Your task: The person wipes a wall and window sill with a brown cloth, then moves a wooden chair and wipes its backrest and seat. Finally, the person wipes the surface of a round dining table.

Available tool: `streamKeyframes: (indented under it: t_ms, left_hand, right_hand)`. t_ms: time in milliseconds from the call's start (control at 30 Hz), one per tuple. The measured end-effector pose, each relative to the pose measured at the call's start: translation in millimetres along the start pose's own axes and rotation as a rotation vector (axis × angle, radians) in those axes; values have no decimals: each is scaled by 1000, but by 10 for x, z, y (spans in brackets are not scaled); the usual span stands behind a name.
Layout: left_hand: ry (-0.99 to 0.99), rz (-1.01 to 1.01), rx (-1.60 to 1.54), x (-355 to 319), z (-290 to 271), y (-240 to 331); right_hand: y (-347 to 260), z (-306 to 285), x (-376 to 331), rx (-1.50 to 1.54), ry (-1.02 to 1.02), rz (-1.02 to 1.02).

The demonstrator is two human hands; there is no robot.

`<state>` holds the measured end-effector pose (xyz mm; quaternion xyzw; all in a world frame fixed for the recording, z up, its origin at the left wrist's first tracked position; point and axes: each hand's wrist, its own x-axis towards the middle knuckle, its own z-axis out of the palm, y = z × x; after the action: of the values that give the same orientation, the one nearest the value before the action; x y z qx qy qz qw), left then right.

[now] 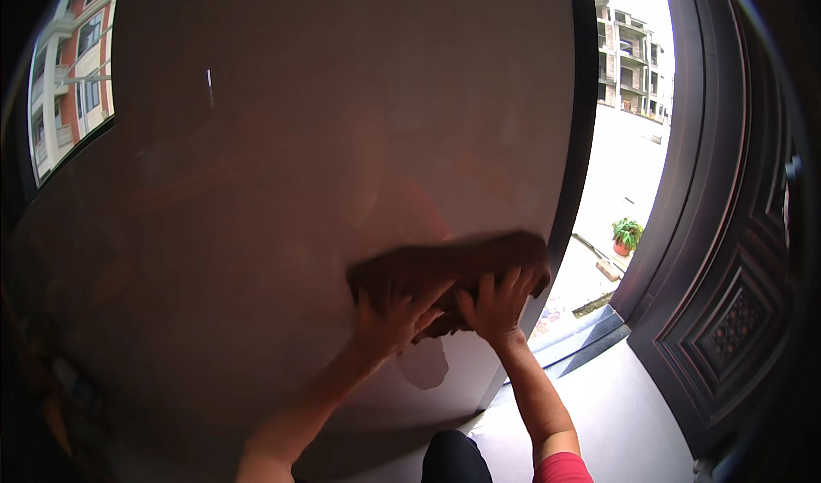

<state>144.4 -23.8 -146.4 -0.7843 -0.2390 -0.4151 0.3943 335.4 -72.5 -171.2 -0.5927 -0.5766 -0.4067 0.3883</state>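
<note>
Carved door; outside, potted plant, building

We find the wall dim, with faint reflections, while daylight pours through the doorway at right, washed out to white. Glare spills onto the floor; shadow fills the lower left; fisheye distortion bows the door.

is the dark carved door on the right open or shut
Open: beside the door, an outdoor potted plant and building show in daylight.
</note>
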Motion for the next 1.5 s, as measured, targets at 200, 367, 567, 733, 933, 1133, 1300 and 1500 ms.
streamKeyframes:
  t_ms: [200, 367, 567, 733, 933, 1133, 1300, 1500]
  left_hand:
    - [30, -71, 87, 875, -319, -493]
    - [258, -75, 72, 1617, -739, -926]
    - [203, -130, 55, 1437, -749, -859]
    - [-32, -181, -59, 477, -588, -765]
    - [-185, -267, -95, -648, -280, -510]
    - [-268, -379, -172, -1058, -454, -496]
    - [47, -423, -59, -669, -680, -972]
    - [-26, -639, 6, -246, -1083, -1738]
  right_hand:
    - [32, -380, 1169, -203, 248, -109]
    - [25, -693, 2163, -137, 403, -188]
    - [-117, -615, 1936, -191, 382, -178]
    - [-442, -328, 1187, -71, 223, -177]
    - [-710, 146, 149, -49, 70, -232]
    - [-936, 257, -51, 10, 44, -371]
    - [-1254, -156, 933, 27, 122, -440]
    - [-1840, -494, 2026, 82, 290, -553]
